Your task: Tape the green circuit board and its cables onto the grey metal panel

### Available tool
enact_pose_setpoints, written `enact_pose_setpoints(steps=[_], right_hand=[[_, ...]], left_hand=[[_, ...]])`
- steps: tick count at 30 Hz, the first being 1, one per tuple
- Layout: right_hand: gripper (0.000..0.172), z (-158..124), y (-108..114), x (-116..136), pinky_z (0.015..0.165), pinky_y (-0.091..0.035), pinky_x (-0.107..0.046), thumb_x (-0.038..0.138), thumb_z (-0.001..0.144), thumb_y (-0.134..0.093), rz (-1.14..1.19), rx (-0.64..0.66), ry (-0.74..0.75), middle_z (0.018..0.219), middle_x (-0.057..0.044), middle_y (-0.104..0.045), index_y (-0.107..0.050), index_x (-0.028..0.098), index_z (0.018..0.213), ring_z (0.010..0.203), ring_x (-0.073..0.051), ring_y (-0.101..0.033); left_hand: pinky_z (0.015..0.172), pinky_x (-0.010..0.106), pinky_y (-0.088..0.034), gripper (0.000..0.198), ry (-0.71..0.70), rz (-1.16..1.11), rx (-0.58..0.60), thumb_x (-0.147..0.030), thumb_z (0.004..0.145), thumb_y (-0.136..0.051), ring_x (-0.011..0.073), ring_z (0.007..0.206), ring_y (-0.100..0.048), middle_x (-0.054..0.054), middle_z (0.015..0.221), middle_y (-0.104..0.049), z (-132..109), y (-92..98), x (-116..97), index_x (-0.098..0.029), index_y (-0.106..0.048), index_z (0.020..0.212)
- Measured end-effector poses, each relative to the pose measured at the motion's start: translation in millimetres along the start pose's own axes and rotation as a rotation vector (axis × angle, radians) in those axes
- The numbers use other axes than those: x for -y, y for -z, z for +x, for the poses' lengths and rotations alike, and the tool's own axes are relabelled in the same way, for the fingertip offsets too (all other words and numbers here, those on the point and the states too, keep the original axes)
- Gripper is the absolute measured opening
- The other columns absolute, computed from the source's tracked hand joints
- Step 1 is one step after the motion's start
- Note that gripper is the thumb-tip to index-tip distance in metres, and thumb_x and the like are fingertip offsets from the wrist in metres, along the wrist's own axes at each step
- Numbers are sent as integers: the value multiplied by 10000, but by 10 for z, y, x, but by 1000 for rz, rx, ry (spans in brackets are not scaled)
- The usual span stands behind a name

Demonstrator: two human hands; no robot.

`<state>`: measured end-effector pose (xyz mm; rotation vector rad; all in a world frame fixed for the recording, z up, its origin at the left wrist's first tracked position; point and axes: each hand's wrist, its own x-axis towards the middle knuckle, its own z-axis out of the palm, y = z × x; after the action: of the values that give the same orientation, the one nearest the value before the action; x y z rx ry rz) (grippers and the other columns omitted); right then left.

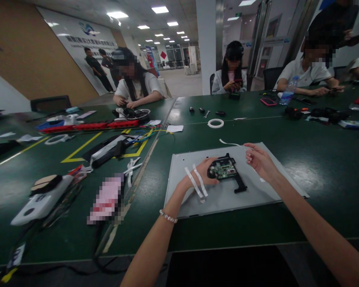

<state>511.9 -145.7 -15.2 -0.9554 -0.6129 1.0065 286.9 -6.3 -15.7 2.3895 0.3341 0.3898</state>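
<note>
A black device with an exposed green circuit board (224,170) lies on a grey mat (227,195) on the green table. My left hand (201,174) grips the device's left side; two white tape strips (197,184) are stuck across the back of that hand and wrist. My right hand (259,160) hovers just right of the device, fingers pinched on a thin white tape strip (231,143) that trails off to the left above the mat.
A white tape roll (215,123) lies beyond the mat. Left of me sit a white handheld unit (42,199), black tools, coloured wires and a red bar (89,126). Three other people sit at the far side with phones, a water bottle (288,93) and small parts.
</note>
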Motion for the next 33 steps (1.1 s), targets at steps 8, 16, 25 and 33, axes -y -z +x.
enact_pose_setpoints(steps=[8,16,25,33], right_hand=[[269,-155,-159,-63,609,-409,-218,329,835,-610,-260,251,-20,680,41,-463,-603,245,1090,626,-80,-448],[240,-161,-139,-70,624,-408,-243,368,849,-588,-466,301,71,704,30,-509,-621,232,1044,628,-90,-471],[278,-122,-112,-58,600,-434,-259,395,823,-578,-764,246,200,763,-14,-605,-675,209,1005,639,-120,-529],[309,-99,26,65,537,-408,-237,361,825,-549,-889,211,154,661,19,-534,-643,202,1072,562,-103,-499]], left_hand=[[851,359,-476,456,215,-490,-337,-490,916,-391,227,1035,-620,130,1166,-628,112,50,-168,-168,-535,1204],[566,240,-420,353,241,-408,-44,-459,840,-526,114,581,-537,22,688,-625,88,-36,-178,-137,-668,861],[581,220,-392,244,134,-114,-254,-337,809,-563,112,606,-515,-10,609,-584,126,-14,-232,-141,-651,693],[557,213,-390,231,134,-82,-335,-291,841,-529,109,591,-533,17,692,-665,135,-221,-374,-138,-700,813]])
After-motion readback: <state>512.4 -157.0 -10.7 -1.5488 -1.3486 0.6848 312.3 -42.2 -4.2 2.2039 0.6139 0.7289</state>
